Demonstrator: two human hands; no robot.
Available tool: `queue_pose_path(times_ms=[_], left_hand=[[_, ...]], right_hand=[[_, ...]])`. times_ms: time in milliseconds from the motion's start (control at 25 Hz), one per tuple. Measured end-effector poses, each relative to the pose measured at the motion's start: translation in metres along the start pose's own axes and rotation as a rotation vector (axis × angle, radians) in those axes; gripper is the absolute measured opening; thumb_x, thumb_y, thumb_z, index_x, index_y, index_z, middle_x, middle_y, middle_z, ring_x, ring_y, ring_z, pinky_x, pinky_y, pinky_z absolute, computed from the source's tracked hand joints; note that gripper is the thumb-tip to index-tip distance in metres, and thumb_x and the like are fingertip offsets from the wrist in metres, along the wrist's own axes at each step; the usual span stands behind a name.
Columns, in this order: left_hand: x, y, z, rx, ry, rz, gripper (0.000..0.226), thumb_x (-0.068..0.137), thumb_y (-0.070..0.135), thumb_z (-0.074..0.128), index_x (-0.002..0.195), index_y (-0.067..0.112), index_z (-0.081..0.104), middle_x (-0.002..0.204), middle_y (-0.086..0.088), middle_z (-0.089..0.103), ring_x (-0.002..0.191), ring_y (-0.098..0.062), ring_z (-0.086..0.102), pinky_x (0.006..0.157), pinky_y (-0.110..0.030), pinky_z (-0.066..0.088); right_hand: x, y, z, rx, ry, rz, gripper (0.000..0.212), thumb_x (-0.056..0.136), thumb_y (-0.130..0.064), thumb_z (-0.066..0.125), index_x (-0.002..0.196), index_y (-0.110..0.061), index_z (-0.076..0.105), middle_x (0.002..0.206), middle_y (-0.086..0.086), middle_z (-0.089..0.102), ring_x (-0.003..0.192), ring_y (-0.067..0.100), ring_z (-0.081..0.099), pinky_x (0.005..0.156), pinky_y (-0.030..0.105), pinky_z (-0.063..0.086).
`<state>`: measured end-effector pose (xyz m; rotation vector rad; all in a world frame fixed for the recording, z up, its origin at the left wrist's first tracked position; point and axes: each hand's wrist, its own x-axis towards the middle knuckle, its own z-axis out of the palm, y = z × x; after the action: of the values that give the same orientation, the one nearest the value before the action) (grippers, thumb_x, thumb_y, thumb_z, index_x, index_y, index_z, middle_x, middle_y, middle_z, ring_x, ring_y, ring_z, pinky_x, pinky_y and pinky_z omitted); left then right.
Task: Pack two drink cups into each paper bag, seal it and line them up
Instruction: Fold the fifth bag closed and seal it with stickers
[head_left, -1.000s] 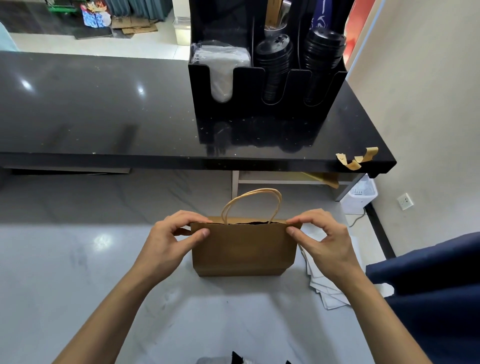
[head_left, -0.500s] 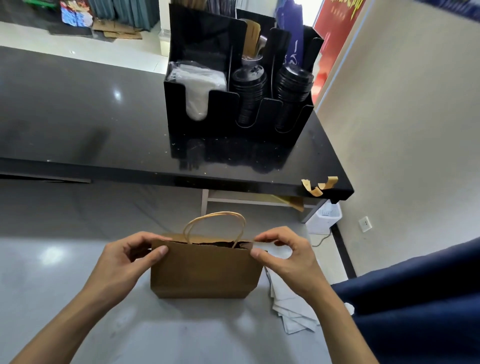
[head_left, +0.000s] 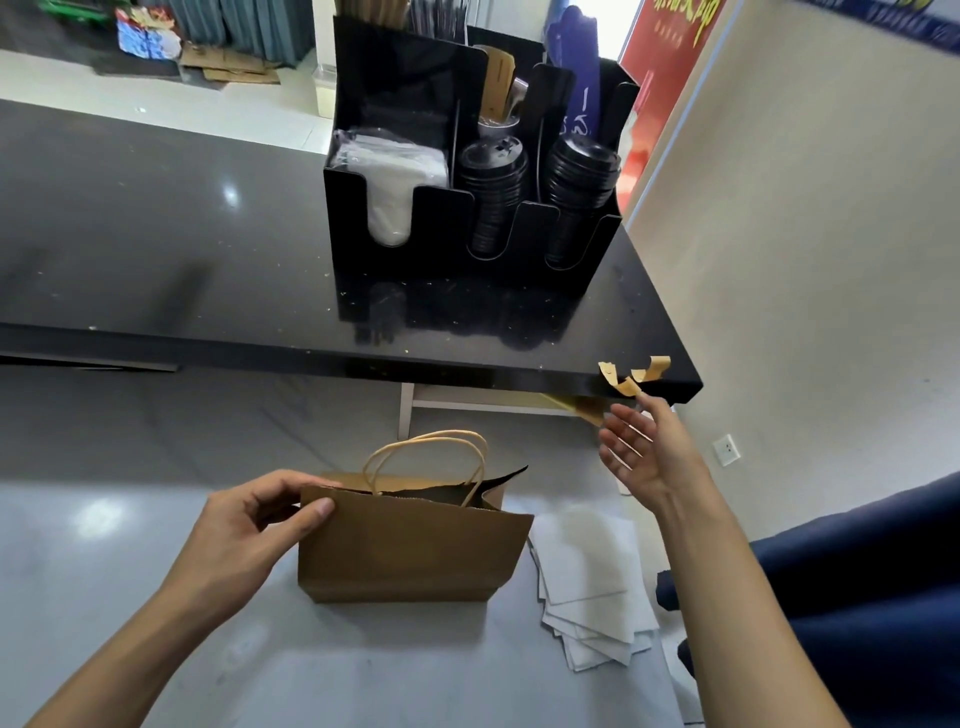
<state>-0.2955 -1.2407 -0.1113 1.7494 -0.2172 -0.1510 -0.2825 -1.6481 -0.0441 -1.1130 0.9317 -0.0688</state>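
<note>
While the left hand (head_left: 244, 535) pinches the top left corner of the brown paper bag (head_left: 410, 551), thumb on the near face & fingers curled behind the rim, the right hand (head_left: 644, 457) hangs in the air w/ fingers spread and relaxed, holding nothing, up near the right end of the black counter (head_left: 156, 234). Hands are well apart.

Bag stands upright on the pale bench (head_left: 104, 519), roughly mid-bench, near its right edge. Its mouth gapes a bit on the right side; twisted paper handles (head_left: 431, 452) stick up. Inside is just dark, so can't tell what's in it, cups or otherwise.

Just right of the bag, a fanned stack of white paper sheets (head_left: 587, 587) lies on the bench, partly tucked behind the bag's right edge.

On the counter's right part sits a black organizer (head_left: 467, 234): white stuff in clear wrap in the left slot, black lids (head_left: 493, 182) stacked in the middle & right slots; back compartments too cluttered to read. Curled strips of tan tape (head_left: 631, 374) hang on the counter's front right corner, right by the right hand's fingertips; contact unclear. Dark blue fabric (head_left: 857, 597) fills the lower right, cut off by the frame.
</note>
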Motion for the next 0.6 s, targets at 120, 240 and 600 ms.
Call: queue_pose_path(times_ms=[120, 240, 600], left_hand=[[0.000, 0.000, 0.001, -0.006, -0.003, 0.001, 0.019, 0.083, 0.026, 0.072, 0.102, 0.028, 0.078, 0.097, -0.001, 0.077, 0.093, -0.017, 0.073, 0.081, -0.028, 0.060], [0.001, -0.001, 0.001, -0.020, -0.003, -0.003, 0.019, 0.083, 0.026, 0.072, 0.101, 0.027, 0.078, 0.097, -0.002, 0.077, 0.093, -0.017, 0.073, 0.081, -0.026, 0.059], [0.001, -0.004, 0.000, -0.019, -0.002, 0.000, 0.020, 0.084, 0.028, 0.073, 0.103, 0.028, 0.078, 0.097, -0.001, 0.077, 0.094, -0.018, 0.073, 0.081, -0.027, 0.060]], right_hand=[[0.004, -0.006, 0.005, 0.017, -0.065, 0.018, 0.037, 0.084, -0.046, 0.073, 0.099, -0.012, 0.076, 0.086, 0.003, 0.074, 0.081, 0.019, 0.071, 0.070, 0.032, 0.056], [0.007, -0.011, 0.010, 0.068, -0.087, 0.058, 0.038, 0.083, -0.048, 0.074, 0.097, -0.013, 0.077, 0.081, 0.002, 0.077, 0.083, 0.019, 0.072, 0.071, 0.033, 0.056], [0.011, -0.021, 0.026, -0.016, -0.025, 0.003, 0.011, 0.095, -0.025, 0.070, 0.088, -0.017, 0.068, 0.080, -0.002, 0.070, 0.074, 0.011, 0.066, 0.064, 0.028, 0.050]])
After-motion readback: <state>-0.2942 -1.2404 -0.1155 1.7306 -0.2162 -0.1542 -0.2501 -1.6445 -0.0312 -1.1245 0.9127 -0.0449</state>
